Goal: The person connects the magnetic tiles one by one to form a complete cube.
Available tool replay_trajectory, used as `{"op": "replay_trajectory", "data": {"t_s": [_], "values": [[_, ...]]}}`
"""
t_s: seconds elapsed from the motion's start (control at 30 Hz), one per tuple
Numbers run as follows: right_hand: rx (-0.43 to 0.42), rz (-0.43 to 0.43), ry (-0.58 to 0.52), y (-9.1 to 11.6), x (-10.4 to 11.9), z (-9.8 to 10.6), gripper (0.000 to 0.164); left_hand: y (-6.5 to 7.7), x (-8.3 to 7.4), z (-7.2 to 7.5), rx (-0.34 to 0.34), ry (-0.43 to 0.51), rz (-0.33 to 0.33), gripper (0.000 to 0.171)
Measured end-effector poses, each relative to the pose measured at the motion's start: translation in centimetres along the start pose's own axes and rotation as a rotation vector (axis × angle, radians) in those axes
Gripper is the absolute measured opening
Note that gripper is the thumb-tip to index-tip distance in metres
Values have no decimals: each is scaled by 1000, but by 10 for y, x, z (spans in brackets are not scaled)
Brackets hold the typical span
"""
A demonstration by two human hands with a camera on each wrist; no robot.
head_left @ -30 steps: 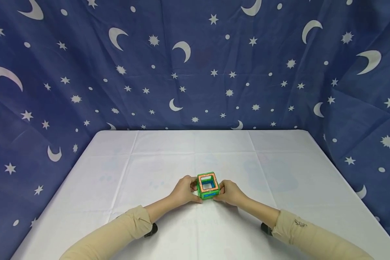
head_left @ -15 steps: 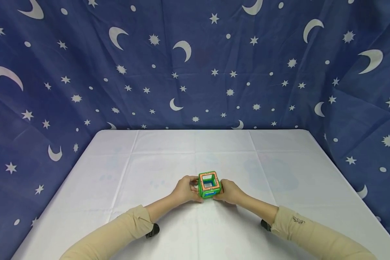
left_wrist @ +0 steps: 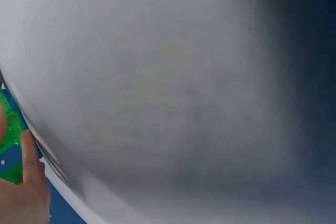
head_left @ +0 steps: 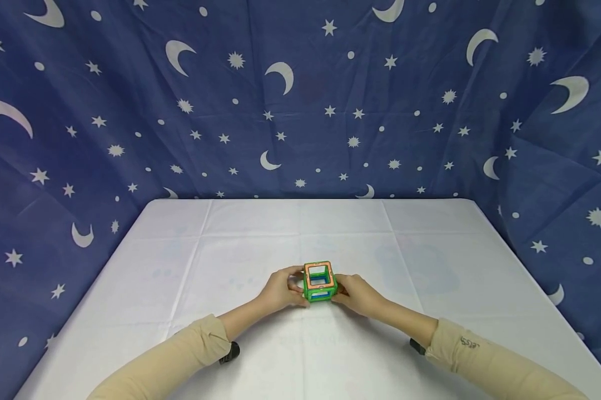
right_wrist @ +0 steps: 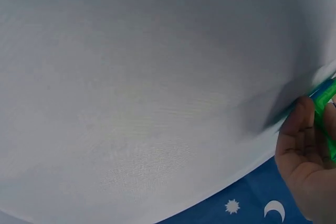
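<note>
In the head view a small cube of magnetic tiles (head_left: pixel 321 287) stands near the middle of the table, with an orange open frame on top, green sides and blue at its base. My left hand (head_left: pixel 280 289) holds its left side between thumb and fingers. On the right side, my right hand (head_left: pixel 358 295) grips it low down. The left wrist view catches only part of the green side (left_wrist: pixel 13 121) beside the fingers. A strip of green tile (right_wrist: pixel 320 111) shows past the fingertips in the right wrist view. The cube's far side is mostly hidden.
A white cloth (head_left: pixel 220 266) with fold creases covers the table. Behind it and at both sides hangs a dark blue curtain (head_left: pixel 300 128) with moons and stars. Black straps (head_left: pixel 230 352) sit at the wrists under the beige sleeves (head_left: pixel 170 355).
The cube has turned slightly, so its front face squares up more to the head view. Both hands have shifted a little away from the body with it, keeping their hold.
</note>
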State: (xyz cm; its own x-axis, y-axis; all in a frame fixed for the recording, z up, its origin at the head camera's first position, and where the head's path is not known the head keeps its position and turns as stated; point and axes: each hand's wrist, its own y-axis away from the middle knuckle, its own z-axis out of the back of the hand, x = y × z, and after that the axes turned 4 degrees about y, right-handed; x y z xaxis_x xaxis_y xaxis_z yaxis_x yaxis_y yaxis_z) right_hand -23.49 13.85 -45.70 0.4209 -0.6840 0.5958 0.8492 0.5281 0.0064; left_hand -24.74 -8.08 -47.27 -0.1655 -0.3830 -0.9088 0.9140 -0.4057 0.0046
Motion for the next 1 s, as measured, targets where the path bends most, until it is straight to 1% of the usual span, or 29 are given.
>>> {"op": "replay_trajectory", "data": {"t_s": [0.1, 0.27, 0.37, 0.43, 0.57, 0.67, 0.7, 0.83, 0.9, 1.0], "values": [[22, 21, 2, -1, -1, 1, 20, 1, 2, 2, 17, 14, -3, 78], [53, 50, -23, -4, -4, 3, 22, 0, 1, 4, 44, 22, 11, 76], [48, 68, -22, -4, -6, 3, 23, 0, -1, 6, 63, 17, 19, 76], [26, 90, 3, -4, -7, 3, 30, -1, -3, 6, 80, 6, 16, 77], [-39, 100, 31, -3, -9, 0, 54, -2, -5, 8, 104, -3, 20, 79], [-65, 89, 7, -4, -10, -1, 70, -1, -5, 11, 121, 0, 22, 86], [-69, 87, -1, -4, -11, -1, 74, -1, -5, 12, 130, 4, 13, 88], [-71, 96, -14, -3, -12, 1, 81, 1, -8, 15, 169, 10, -28, 91], [-65, 102, -34, -3, -12, 2, 81, 1, -9, 16, 178, -1, -53, 88], [-58, 118, -64, -3, -12, 4, 82, 0, -9, 17, 180, -12, -62, 84]]}}
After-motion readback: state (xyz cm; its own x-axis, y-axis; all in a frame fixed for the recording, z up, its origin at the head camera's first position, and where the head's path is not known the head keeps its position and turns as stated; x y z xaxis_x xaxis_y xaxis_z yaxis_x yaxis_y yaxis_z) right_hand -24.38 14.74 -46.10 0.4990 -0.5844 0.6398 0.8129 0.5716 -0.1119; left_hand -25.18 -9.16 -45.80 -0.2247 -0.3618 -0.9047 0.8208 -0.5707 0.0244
